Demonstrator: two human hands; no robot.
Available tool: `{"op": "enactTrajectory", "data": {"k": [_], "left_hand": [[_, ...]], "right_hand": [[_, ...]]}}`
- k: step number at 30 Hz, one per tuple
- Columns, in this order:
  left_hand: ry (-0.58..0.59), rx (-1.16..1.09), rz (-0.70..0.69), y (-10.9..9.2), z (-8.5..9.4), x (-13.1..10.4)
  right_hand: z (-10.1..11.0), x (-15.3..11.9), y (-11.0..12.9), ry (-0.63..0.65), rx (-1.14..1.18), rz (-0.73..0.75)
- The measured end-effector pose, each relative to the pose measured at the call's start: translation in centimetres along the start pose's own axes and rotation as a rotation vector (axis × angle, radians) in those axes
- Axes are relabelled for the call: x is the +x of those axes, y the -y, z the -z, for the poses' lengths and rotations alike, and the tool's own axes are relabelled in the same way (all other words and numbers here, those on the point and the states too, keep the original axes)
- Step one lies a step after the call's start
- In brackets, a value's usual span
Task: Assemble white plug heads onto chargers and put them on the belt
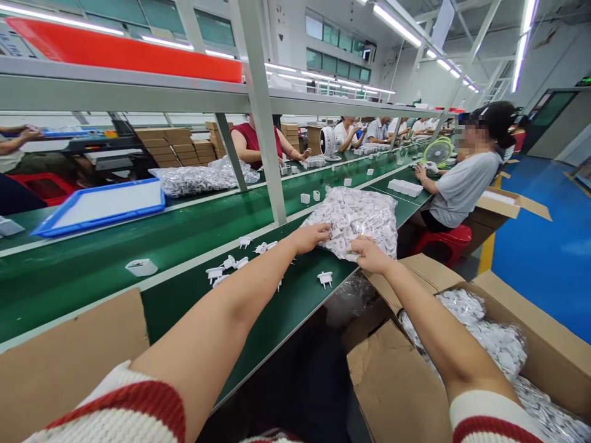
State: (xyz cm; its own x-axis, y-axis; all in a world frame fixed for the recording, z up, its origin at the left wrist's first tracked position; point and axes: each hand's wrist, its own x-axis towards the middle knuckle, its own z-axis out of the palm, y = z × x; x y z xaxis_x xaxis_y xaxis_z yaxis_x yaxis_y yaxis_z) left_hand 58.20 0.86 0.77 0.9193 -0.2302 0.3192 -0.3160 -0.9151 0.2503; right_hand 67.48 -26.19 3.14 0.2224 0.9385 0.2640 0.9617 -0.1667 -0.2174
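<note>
A clear plastic bag full of small white parts (357, 215) lies on the green bench top. At its near left edge is my left hand (313, 237), its fingers curled against the plastic. My right hand (369, 253) is closed on the bag's near right edge, thumb and fingers pinching the plastic. Loose white plug pieces with pins (215, 274) are scattered on the bench left of the bag, some partly hidden behind my left forearm. One more plug piece (325, 279) lies by itself near the bench's front edge.
At the lower right, an open cardboard box (535, 307) holds more bags of white parts. A green conveyor (184, 227) carries white housings (141, 267). A metal post (265, 123) rises beyond my left hand. A person (466, 178) sits at the right; others work across the line.
</note>
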Motion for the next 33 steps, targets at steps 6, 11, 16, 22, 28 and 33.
{"op": "enactTrajectory", "data": {"k": [6, 11, 16, 22, 28, 33], "left_hand": [[0.016, 0.068, 0.015, -0.9, 0.5, -0.7], [-0.04, 0.155, -0.052, -4.1, 0.9, -2.0], [-0.032, 0.298, -0.243, -6.1, 1.0, -2.3], [0.114, 0.355, -0.252, -5.6, 0.5, -0.9], [0.033, 0.343, -0.121, -4.0, 0.1, -0.4], [0.017, 0.377, -0.031, -1.5, 1.7, -0.7]], "right_hand": [[-0.5, -0.4, 1.1, -0.038, -0.021, -0.034], [-2.3, 0.7, 3.7, -0.195, -0.219, -0.262], [-3.7, 1.4, 5.4, -0.24, -0.292, -0.332], [-4.5, 1.0, 5.3, -0.249, -0.034, -0.298], [-5.2, -0.2, 5.2, -0.324, 0.166, -0.319], [-4.2, -3.1, 4.3, -0.427, 0.356, -0.248]]}}
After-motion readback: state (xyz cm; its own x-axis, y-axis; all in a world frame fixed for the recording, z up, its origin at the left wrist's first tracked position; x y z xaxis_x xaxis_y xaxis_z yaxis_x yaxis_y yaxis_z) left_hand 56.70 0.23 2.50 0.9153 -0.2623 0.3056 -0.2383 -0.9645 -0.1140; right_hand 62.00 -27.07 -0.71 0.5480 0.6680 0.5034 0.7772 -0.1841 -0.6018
